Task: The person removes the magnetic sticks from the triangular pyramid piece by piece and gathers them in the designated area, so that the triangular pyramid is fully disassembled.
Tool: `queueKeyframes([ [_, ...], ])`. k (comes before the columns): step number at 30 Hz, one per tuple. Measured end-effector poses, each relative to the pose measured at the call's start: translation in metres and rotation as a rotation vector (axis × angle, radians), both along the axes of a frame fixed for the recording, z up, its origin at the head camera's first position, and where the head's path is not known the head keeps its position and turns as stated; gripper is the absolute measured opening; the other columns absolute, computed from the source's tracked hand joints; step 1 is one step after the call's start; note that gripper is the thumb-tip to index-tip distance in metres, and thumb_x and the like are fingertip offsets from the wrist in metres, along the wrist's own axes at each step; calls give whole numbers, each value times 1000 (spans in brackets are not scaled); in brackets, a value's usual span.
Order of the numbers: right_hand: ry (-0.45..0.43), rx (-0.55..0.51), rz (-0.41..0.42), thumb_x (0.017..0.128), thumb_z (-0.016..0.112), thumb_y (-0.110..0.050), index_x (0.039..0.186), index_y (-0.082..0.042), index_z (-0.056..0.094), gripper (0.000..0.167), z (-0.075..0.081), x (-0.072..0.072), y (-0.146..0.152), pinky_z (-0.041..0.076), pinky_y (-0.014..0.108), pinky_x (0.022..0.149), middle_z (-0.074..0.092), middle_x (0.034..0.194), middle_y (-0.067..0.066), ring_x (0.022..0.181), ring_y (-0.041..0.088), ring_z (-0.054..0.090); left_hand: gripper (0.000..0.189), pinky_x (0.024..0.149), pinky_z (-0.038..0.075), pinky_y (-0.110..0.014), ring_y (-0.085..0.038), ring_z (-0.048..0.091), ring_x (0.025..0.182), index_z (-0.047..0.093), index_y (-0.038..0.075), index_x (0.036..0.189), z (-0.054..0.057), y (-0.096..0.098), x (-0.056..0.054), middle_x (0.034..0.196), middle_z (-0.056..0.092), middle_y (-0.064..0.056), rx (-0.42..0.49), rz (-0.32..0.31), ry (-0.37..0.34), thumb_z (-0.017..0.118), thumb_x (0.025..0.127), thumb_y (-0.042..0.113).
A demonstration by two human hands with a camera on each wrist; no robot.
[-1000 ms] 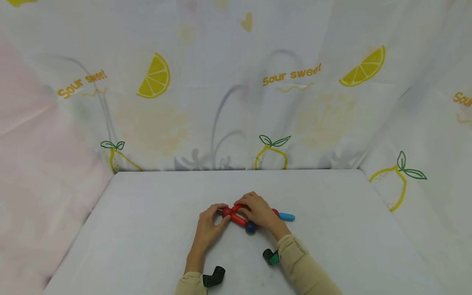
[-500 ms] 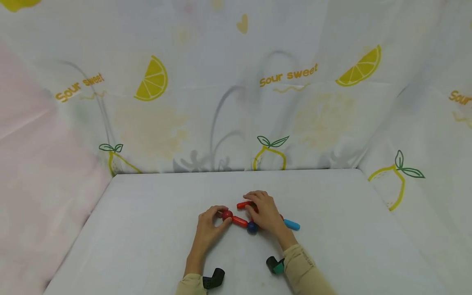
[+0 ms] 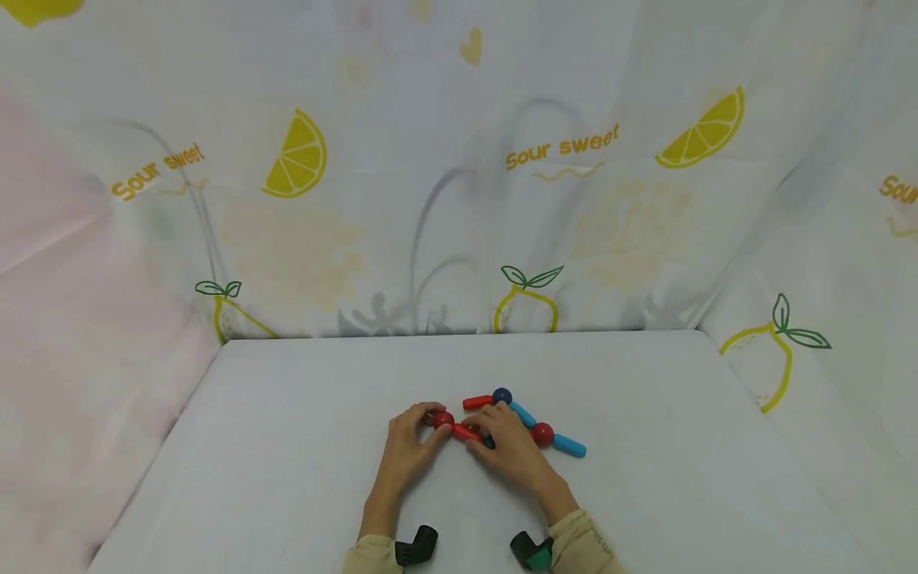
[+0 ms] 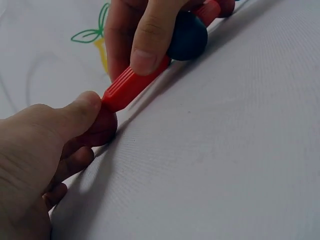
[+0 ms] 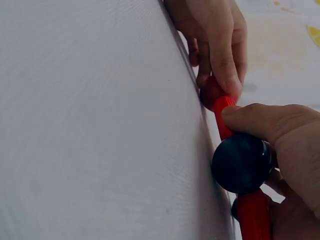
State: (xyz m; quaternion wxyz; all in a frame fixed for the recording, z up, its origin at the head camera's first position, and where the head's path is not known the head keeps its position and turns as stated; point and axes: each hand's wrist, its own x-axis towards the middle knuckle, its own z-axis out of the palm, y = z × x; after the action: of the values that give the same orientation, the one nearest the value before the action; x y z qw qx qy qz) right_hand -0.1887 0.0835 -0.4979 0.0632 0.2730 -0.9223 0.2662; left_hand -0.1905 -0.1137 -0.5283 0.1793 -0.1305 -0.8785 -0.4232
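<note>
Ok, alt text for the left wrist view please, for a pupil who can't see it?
A person's left hand holds a red ball and their right hand pinches a red stick running from it to a dark blue ball, over a white table.

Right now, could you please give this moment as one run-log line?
left hand: holds red ball | right hand: pinches red rod between that ball and dark blue ball | nearby: light-blue rods, white table

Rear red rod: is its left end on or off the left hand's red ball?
Off: in the head view, white tabletop shows between the rear red rod and the red ball in the left hand.
</note>
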Motion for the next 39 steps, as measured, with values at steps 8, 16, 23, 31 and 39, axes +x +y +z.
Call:
queueKeyframes([
  [8, -5, -29, 21, 84, 71, -26, 108, -19, 68, 25, 1, 2, 3, 41, 21, 72, 63, 94, -7, 85, 6, 42, 31, 78, 45, -28, -10, 58, 85, 65, 17, 108, 8, 1, -7, 91, 65, 3, 169, 100, -170, 75, 80, 27],
  [16, -70, -136, -11, 87, 69, -22, 106, -17, 64, 20, 8, -1, 18, 42, 17, 65, 52, 86, -4, 82, 6, 42, 34, 79, 45, -31, -16, 59, 97, 62, 17, 116, 15, 7, -51, 113, 64, -3, 202, 149, -229, 70, 85, 30],
  [23, -178, -111, -1, 89, 65, -28, 98, -20, 64, 12, 8, 3, 24, 44, 16, 67, 51, 91, -5, 82, 4, 45, 32, 85, 47, -40, -23, 60, 96, 62, 10, 114, 13, 11, -82, 108, 64, -9, 137, 119, -165, 71, 85, 21],
  [31, -252, -92, 2, 89, 65, -32, 96, -21, 62, 14, 7, 6, 24, 46, 19, 73, 48, 91, -8, 83, 4, 47, 35, 78, 47, -37, -23, 61, 89, 61, 13, 115, 9, 10, -84, 105, 60, -10, 31, 137, -169, 72, 83, 24],
  [39, -251, -94, -16, 88, 66, -33, 95, -22, 64, 13, 7, 5, 26, 46, 19, 73, 47, 92, -10, 85, 5, 48, 24, 70, 44, -25, -14, 53, 80, 64, 13, 107, 22, 7, -49, 100, 60, -5, 116, 84, -192, 70, 86, 23],
])
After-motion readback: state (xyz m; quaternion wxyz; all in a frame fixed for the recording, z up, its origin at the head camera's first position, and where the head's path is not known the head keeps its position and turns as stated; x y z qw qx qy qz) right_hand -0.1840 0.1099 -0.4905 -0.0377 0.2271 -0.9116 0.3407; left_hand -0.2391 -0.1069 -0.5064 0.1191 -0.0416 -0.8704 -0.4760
